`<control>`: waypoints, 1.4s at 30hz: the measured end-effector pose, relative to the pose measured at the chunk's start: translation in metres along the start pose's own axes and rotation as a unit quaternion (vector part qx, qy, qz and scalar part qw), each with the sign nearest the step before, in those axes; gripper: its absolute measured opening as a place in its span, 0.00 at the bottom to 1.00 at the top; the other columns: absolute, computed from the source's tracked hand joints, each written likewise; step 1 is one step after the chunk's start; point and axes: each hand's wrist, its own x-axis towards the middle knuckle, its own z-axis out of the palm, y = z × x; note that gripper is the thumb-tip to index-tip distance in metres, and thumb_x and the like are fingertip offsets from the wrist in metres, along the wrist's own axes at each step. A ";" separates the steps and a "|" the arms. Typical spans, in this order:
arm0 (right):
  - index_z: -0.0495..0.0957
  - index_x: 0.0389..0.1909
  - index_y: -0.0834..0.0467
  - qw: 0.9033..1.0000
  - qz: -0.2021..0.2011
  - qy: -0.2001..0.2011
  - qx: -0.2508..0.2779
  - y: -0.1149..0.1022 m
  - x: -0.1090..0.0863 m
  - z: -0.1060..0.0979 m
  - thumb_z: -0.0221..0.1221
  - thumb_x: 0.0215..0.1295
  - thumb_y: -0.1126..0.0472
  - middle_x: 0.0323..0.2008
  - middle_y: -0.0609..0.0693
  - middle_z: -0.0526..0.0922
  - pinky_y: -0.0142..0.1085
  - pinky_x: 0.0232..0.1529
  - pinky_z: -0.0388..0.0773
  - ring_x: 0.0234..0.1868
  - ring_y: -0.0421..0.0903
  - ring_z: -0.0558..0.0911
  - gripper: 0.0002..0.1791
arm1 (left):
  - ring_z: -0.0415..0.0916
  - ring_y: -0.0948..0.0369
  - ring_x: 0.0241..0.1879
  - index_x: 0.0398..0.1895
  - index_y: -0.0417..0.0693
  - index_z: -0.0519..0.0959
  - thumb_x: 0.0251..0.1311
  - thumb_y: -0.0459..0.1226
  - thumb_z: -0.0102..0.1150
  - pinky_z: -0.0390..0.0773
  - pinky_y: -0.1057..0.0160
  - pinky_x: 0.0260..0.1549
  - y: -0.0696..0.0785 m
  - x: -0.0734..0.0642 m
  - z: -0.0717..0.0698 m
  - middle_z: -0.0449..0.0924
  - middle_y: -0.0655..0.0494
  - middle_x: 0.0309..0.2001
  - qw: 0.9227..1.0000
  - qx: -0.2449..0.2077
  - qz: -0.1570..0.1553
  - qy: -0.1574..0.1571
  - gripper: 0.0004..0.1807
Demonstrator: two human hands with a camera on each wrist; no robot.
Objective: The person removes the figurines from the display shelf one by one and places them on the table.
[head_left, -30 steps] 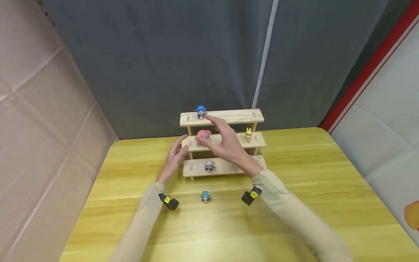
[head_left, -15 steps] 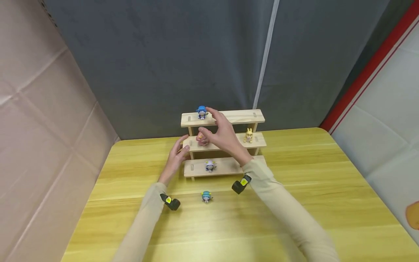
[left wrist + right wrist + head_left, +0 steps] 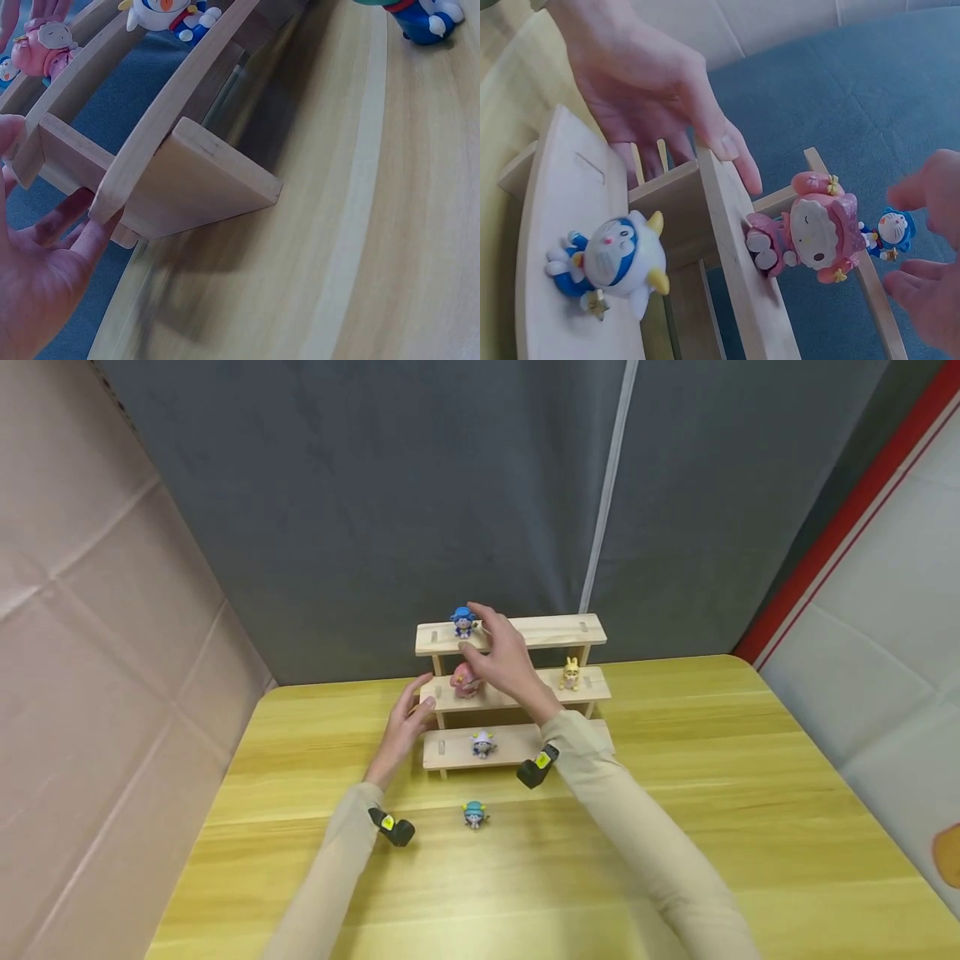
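Observation:
A three-tier wooden display shelf (image 3: 536, 631) stands on the table. My left hand (image 3: 401, 727) grips its left end, and the right wrist view shows the thumb (image 3: 724, 146) on the middle tier's edge. My right hand (image 3: 512, 662) reaches to the top tier, thumb and fingers spread around a blue-hatted figurine (image 3: 463, 625). In the right wrist view those fingertips stand just short of the small blue figurine (image 3: 892, 229). A pink figurine in a hood (image 3: 821, 232) sits on the middle tier, partly behind my right hand in the head view. A white-hatted figurine (image 3: 483, 744) sits on the bottom tier.
A yellow rabbit figurine (image 3: 570, 675) sits at the middle tier's right end. On the table (image 3: 675, 760) in front of the shelf stands a teal-hatted figurine (image 3: 474, 814). A dark grey curtain (image 3: 360, 527) hangs behind the shelf, with pale panels at both sides.
My right hand has moved up and left from over the pink figurine to the blue-hatted one on the top tier. The left hand keeps its grip on the shelf.

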 end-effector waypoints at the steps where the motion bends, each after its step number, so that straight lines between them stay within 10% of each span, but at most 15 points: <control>1: 0.67 0.72 0.60 1.000 0.002 0.000 0.001 0.000 0.002 0.001 0.63 0.66 0.63 0.63 0.61 0.76 0.44 0.68 0.73 0.65 0.57 0.75 0.33 | 0.76 0.61 0.52 0.78 0.53 0.59 0.78 0.42 0.48 0.80 0.49 0.57 0.000 0.000 0.000 0.69 0.38 0.61 1.000 0.001 0.002 0.000 0.29; 42: 0.79 0.53 0.57 0.995 0.066 0.054 0.046 0.001 0.027 0.020 0.59 0.72 0.63 0.51 0.58 0.86 0.38 0.53 0.83 0.49 0.50 0.87 0.11 | 0.76 0.59 0.53 0.78 0.53 0.60 0.77 0.41 0.48 0.79 0.45 0.58 0.001 -0.001 -0.004 0.70 0.39 0.60 1.000 -0.005 0.003 0.007 0.28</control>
